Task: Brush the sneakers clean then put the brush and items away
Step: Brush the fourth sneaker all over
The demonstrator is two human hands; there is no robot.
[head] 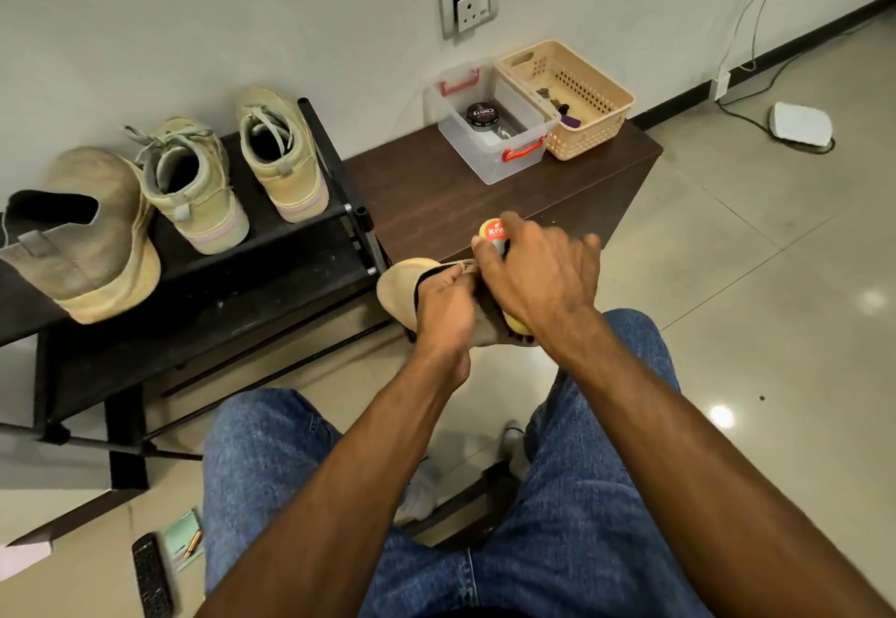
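Sneaker (402, 290), light and soft-sided, is being held in the air above the desk (436, 190) edge: the left hand (443, 312) is gripping its collar, the right hand (538, 278) is gripping the Kiwi brush (492, 234) against it; the stiffer heel looks the surest hold.

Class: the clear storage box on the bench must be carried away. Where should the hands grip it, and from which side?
Grip the clear box by its two red handles, one at each short end, coming from above; its top is open, and the beige basket crowds one long side.

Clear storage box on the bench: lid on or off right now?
Off. The clear box is open-topped, no lid over it, and the black polish tin inside shows unobstructed. Where the lid is, cannot tell.
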